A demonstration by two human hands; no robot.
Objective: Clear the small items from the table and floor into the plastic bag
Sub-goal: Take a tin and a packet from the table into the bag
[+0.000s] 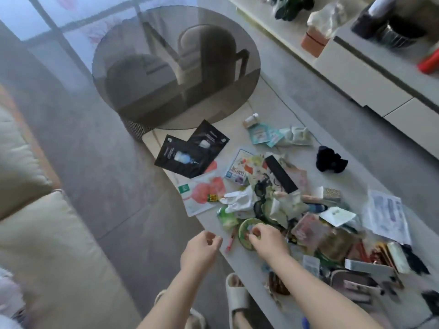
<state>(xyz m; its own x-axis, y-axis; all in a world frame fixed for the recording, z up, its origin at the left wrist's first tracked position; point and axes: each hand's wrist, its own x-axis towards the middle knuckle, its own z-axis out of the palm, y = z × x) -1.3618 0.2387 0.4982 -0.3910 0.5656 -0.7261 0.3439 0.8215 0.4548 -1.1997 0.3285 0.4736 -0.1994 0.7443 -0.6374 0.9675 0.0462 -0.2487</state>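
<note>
Fingertips of right hand [266, 238] touch green tin [247, 233].

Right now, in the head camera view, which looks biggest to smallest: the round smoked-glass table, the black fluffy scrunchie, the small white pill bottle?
1. Round smoked-glass table
2. Black fluffy scrunchie
3. Small white pill bottle

The bottle lies farther away, so it may look smaller.

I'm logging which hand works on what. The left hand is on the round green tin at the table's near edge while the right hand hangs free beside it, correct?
Not quite: the hands are swapped. In the head view the right hand is on the green tin, fingers curled at its top, and the left hand hangs free beside it, holding nothing. The tin does sit at the table's near edge.
</note>
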